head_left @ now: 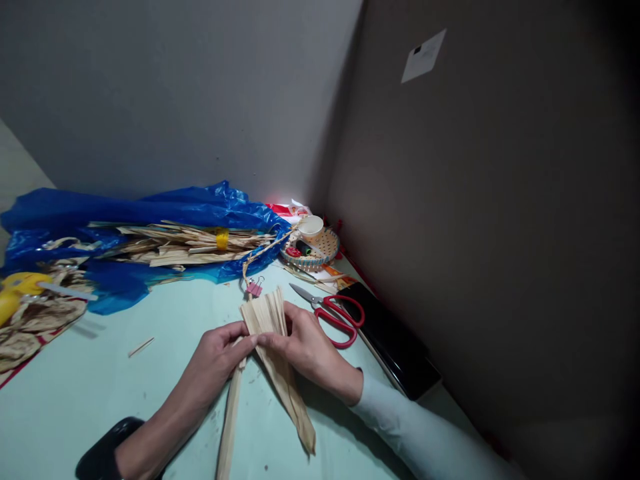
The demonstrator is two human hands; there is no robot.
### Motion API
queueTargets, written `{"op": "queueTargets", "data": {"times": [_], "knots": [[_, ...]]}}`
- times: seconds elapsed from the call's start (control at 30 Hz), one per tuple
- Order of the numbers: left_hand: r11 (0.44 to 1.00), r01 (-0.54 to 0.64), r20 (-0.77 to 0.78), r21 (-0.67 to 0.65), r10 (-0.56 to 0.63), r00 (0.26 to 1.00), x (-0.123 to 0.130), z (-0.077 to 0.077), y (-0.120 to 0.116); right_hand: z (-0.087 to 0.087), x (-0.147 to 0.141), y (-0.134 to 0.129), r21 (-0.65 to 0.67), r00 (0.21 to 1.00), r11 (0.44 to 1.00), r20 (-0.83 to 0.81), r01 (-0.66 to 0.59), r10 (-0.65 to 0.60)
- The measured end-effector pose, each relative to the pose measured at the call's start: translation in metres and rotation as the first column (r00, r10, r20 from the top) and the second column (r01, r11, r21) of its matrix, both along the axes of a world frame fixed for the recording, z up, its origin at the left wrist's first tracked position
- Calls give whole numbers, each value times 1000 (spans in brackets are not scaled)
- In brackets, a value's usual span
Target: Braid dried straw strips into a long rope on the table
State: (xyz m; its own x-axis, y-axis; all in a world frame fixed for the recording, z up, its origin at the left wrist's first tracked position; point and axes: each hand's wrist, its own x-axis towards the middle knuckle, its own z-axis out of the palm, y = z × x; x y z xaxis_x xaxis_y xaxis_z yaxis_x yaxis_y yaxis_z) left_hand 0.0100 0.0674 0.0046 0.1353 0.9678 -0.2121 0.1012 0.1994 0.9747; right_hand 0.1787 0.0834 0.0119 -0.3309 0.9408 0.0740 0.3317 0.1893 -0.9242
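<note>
In front of me, a wide, pleated piece of dried corn husk [270,317] is held up between both hands, its narrow tail slanting down to the right. My right hand [313,350] grips its right side, thumb in front and fingers behind. My left hand [220,353] is closed at its left edge, thumb tip close to the right thumb. A narrow husk strip [229,427] hangs from under the left fingers toward the bottom edge; part of it is hidden by the hand. Just beyond the husk lies a pink binder clip [254,289] with a thin twisted cord [245,268].
Red-handled scissors [340,320] lie beside a black tablet-like device [390,340] on the right. A blue plastic bag [195,200] holds bundled husks [195,245]. A round woven basket [325,248] carries a white cup [311,227]. A yellow glue gun [20,290] is far left.
</note>
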Motion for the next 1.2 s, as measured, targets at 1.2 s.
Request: {"op": "queueTargets", "data": {"times": [1.2], "knots": [[999,2,-130,38,3,991,5,5,1,60,42,3,-124,891,987,-453,-105,38]]}}
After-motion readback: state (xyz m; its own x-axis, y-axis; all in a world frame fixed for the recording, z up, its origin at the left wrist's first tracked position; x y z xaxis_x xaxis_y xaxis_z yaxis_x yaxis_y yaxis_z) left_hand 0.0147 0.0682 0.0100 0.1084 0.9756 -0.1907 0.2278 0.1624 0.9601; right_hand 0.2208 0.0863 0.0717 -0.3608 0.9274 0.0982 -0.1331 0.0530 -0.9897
